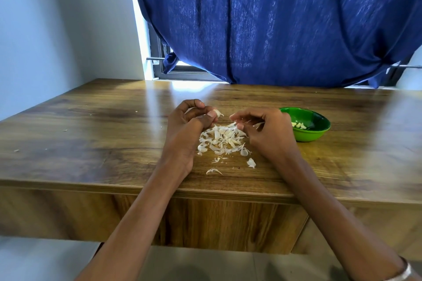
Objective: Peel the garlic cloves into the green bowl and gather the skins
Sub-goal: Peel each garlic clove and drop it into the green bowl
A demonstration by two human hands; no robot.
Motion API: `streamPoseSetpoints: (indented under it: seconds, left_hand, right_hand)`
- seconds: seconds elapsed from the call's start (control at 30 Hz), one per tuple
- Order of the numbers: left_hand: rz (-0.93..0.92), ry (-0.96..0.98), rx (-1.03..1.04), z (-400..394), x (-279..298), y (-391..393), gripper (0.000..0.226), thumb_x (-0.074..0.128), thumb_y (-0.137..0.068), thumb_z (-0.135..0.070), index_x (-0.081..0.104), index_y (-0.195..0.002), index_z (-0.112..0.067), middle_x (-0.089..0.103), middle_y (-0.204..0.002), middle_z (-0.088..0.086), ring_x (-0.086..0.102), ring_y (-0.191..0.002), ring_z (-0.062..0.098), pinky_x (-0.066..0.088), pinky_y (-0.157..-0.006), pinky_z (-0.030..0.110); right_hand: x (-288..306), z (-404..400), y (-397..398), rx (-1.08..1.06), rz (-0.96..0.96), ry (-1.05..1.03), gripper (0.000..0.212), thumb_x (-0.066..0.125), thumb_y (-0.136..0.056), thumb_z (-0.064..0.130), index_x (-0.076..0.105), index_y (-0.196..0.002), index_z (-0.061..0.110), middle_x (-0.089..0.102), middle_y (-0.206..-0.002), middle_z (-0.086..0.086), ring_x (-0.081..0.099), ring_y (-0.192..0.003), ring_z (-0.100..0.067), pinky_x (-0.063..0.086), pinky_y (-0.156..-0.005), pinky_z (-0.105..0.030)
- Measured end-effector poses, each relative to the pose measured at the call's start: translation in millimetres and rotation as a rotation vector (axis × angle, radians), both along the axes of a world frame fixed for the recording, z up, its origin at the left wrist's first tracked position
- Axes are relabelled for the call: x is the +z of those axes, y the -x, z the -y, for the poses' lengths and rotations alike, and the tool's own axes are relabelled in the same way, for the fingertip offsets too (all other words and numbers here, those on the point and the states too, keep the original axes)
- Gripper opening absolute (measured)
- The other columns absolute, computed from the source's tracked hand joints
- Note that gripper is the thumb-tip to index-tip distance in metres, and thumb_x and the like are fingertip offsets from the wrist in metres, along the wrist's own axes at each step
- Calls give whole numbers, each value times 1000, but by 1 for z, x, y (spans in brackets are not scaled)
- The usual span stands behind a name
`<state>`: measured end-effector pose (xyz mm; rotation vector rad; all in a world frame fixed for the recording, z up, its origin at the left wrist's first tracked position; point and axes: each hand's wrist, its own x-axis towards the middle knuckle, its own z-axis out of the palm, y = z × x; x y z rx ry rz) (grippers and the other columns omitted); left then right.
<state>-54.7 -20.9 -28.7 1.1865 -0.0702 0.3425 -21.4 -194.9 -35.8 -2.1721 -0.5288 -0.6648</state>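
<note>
In the middle of the frame the left hand (189,121) pinches a garlic clove (217,112) above the pile of skins (222,140) on the wooden counter (91,134). The right hand (262,130) pinches a thin skin piece (259,124). The green bowl (316,131) with peeled cloves (299,125) stands just right of it.

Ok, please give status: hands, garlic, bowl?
Left hand pinches garlic clove. Right hand pinches a skin. Skins pile between hands. Green bowl unobstructed.

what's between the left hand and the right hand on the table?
In the head view, the pile of garlic skins lies on the wooden table between the left hand, which pinches a garlic clove, and the right hand.
</note>
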Motion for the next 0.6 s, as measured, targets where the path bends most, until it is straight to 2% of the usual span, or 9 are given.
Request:
streamPoseSetpoints:
  seconds: [0.13, 0.27, 0.37, 0.47, 0.6]
  left_hand:
    - [1, -1, -5, 0, 0, 0, 23, 64, -88, 13, 61, -95, -9, 73, -87, 9, 68, -82, 21, 54, -93, 42]
    - [38, -85, 20, 0, -2, 0, 22, 69, -87, 10, 62, -92, -11, 74, -93, 12, 70, -88, 23, 56, -93, 45]
    - [93, -179, 57, 1, -4, 0, 22, 71, -86, 8, 61, -93, -9, 75, -93, 12, 72, -88, 22, 59, -88, 42]
    - [135, -267, 55, 3, -4, -1, 23, 73, -85, 7, 60, -92, -10, 76, -92, 10, 75, -84, 21, 58, -75, 31]
    - [200, -320, 118, 5, -4, 0, 27, 78, -82, 4, 61, -99, -7, 74, -96, 12, 75, -83, 20, 58, -72, 26]
  right_hand:
    - [2, -2, 1, 13, 21, -51, 25, 70, -93, 12, 74, -105, 33, 63, -85, 33, 61, -88, 18, 44, -75, 1]
    - [5, -6, 6, 93, 71, -123, 20, 74, -90, 17, 74, -105, 31, 66, -86, 28, 65, -86, 9, 50, -72, -6]
    - [6, -7, 9, 158, 89, -154, 19, 77, -87, 17, 74, -101, 30, 69, -86, 25, 66, -82, 6, 48, -67, -7]
    - [6, -8, 9, 201, 85, -177, 17, 78, -85, 17, 74, -98, 29, 72, -90, 23, 67, -81, 3, 47, -64, -7]
    - [6, -7, 8, 251, 40, -244, 13, 79, -85, 18, 76, -97, 21, 75, -91, 14, 71, -80, 0, 53, -64, -12]
